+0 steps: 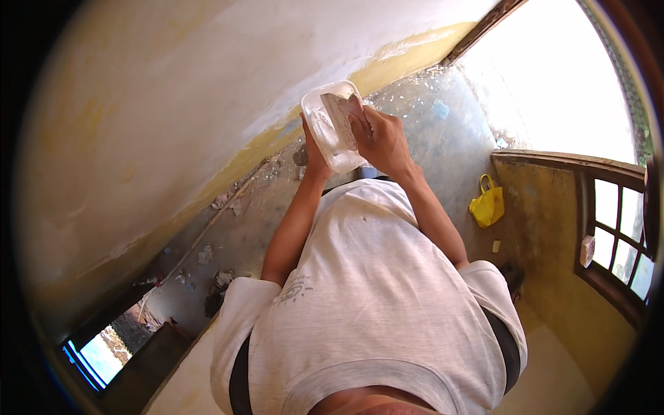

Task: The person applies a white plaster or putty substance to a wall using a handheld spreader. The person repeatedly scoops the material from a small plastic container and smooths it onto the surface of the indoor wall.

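My left hand grips a clear plastic tub from below and holds it up in front of my chest. White paste coats the inside of the tub. My right hand holds a flat scraper, whose pale blade lies inside the tub against the paste. Both forearms reach out from the sleeves of my grey T-shirt.
A wall with white filler over yellow paint runs along the left. The grey floor below it is littered with scraps. A yellow bag lies near a wooden-framed window at the right. A bright doorway opens at the top right.
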### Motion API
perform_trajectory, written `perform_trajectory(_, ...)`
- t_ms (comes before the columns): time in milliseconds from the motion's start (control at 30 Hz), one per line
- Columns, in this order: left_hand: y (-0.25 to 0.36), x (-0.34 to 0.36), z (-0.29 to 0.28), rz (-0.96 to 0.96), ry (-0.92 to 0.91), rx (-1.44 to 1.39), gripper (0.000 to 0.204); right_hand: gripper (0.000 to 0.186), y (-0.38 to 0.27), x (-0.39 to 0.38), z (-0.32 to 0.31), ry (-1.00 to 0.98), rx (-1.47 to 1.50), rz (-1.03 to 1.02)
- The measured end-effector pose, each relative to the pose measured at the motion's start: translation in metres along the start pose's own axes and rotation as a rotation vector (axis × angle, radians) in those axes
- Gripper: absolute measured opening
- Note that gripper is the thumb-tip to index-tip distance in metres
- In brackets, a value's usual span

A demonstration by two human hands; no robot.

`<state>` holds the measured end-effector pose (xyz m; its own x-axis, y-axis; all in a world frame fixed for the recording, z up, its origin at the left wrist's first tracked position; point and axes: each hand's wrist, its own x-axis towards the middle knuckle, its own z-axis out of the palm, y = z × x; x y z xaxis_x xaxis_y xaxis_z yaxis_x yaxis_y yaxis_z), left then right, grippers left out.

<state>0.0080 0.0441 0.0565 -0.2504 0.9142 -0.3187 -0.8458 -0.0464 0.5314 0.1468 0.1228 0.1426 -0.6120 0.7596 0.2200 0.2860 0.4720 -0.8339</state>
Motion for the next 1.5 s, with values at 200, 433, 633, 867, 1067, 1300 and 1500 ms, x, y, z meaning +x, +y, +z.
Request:
perform_trajectory(200,-0.061,0.037,0.018,0.211,-0.191,0.248,0.059,0.026,0.102,-0.001,-0.047,0.045,0.667,0.381)
perform_trajectory(433,-0.057,0.034,0.02,0.334,-0.141,0.102,0.081,0.031,0.092,-0.004,-0.027,0.179,1.098,0.366)
perform_trajectory(633,-0.052,0.026,-0.044,0.43,-0.028,0.18,0.07,0.023,0.078,0.029,-0.016,0.252,0.793,0.16)
perform_trajectory(867,-0.002,-0.015,-0.095,0.304,0.138,-0.396,0.052,0.024,0.0,0.157,-0.005,0.666,0.165,-0.233)
perform_trajectory(1067,0.017,-0.042,-0.136,0.352,0.109,-0.335,0.052,0.046,-0.09,0.241,0.091,0.913,-0.214,-0.49)
perform_trajectory(1300,0.051,-0.041,-0.149,0.291,0.077,-0.366,0.055,0.029,-0.06,0.162,0.131,0.668,0.137,-0.461)
perform_trajectory(1500,0.059,-0.044,-0.178,0.416,-0.007,-0.058,0.052,0.027,-0.019,0.215,0.033,0.998,0.191,-0.088)
